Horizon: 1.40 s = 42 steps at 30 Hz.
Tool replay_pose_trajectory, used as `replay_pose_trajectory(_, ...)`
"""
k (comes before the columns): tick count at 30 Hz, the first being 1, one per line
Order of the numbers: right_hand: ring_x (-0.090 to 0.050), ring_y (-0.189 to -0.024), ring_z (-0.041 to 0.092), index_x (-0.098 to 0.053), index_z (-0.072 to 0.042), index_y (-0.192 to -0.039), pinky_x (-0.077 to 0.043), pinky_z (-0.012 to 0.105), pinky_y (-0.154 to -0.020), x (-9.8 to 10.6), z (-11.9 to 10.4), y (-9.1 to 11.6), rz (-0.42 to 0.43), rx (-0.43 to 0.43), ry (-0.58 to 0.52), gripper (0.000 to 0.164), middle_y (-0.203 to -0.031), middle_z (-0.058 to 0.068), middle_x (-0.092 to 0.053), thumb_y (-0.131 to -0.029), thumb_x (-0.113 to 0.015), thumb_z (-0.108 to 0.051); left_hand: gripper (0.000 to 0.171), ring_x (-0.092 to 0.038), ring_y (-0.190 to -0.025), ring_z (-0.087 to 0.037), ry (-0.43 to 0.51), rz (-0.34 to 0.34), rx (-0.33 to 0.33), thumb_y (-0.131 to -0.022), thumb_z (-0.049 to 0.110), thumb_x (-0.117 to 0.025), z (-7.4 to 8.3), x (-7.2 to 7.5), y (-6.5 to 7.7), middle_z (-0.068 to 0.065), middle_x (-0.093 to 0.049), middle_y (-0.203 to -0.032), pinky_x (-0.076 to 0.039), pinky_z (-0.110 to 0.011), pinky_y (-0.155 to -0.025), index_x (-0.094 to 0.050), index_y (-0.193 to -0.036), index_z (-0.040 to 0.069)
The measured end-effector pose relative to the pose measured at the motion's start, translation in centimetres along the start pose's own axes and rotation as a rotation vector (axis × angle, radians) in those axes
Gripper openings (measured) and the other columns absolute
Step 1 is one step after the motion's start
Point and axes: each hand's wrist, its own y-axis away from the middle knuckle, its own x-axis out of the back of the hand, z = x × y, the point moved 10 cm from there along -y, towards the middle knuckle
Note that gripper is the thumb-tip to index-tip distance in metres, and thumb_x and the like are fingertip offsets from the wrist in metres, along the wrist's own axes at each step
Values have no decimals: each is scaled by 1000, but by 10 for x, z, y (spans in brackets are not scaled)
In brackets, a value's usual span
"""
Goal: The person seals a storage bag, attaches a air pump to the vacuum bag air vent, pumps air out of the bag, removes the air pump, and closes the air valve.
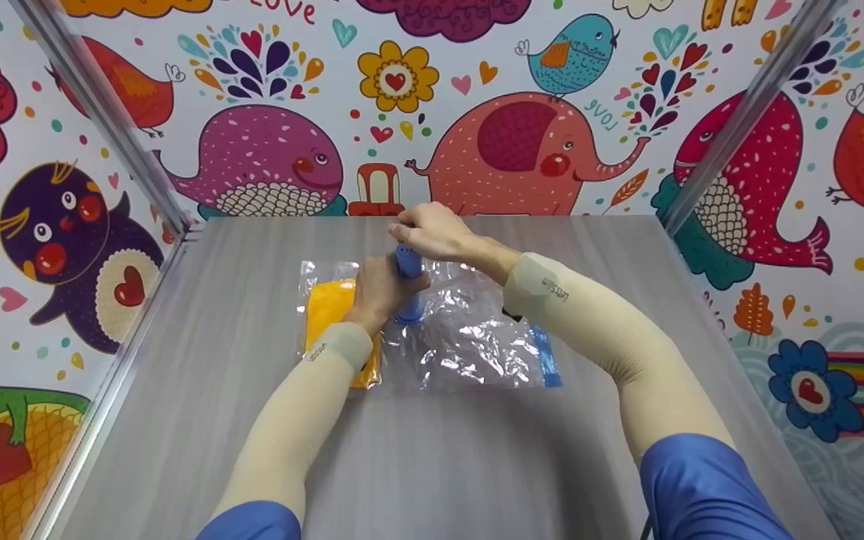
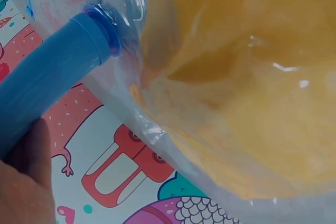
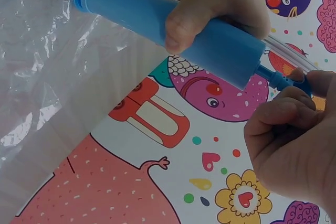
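Observation:
A clear plastic vacuum bag [image 1: 469, 337] lies on the table with a folded yellow item [image 1: 327, 304], probably cloth, inside its left part. On the bag's valve [image 2: 111, 27] stands a blue hand pump [image 3: 131, 17], roughly upright. My left hand [image 1: 378, 289] grips the pump's barrel, its thumb wrapped across the front in the right wrist view. Above it, my right hand [image 1: 436, 232] holds the small pump handle [image 3: 283, 81] with curled fingers. A short piece of the plunger rod shows between barrel and handle.
The grey table [image 1: 199, 420] meets a cartoon-printed wall [image 1: 402, 142] behind the bag. Metal frame bars [image 1: 113, 124] rise at the table's back corners. A blue strip [image 1: 546, 356] runs along the bag's right edge.

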Motion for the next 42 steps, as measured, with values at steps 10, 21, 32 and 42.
replay_pose_trajectory(10, -44, -72, 14, -55, -22, -78, -34, 30, -66, -4, 10, 4, 5, -43, -113, 37, -73, -5, -43, -113, -56, -34, 33, -75, -66, -28, -12, 6, -8, -91, 39, -88, 3, -2, -2, -8, -76, -70, -66, -46, -67, -77, -84, 9)
replay_pose_trajectory(21, -71, -103, 22, -72, -10, -124, -66, 38, -96, -18, 24, 10, 60, -63, -108, 35, -114, 9, -76, -110, -67, -42, 41, -84, -82, -33, 13, 5, 35, -92, 40, -86, -4, -2, -1, -14, -85, -92, -72, -48, -86, -81, -114, 6)
replay_pose_trajectory(32, -77, -104, 21, -73, -13, -135, -68, 39, -94, -23, 41, 20, 153, -125, -4, 65, -119, 6, -82, -88, -94, -53, 39, -86, -89, -38, 20, 36, 45, -90, 40, -91, -9, 0, 3, -18, -87, -97, -72, -53, -86, -82, -108, 7)
replay_pose_trajectory(42, -78, -105, 21, -77, -12, -128, -69, 37, -95, -25, 38, 25, 185, -99, -54, 58, -119, 6, -83, -88, -96, -48, 40, -86, -100, -36, 58, -59, 70, -96, 38, -87, -11, -2, 7, -15, -87, -111, -70, -53, -99, -77, -123, 9)
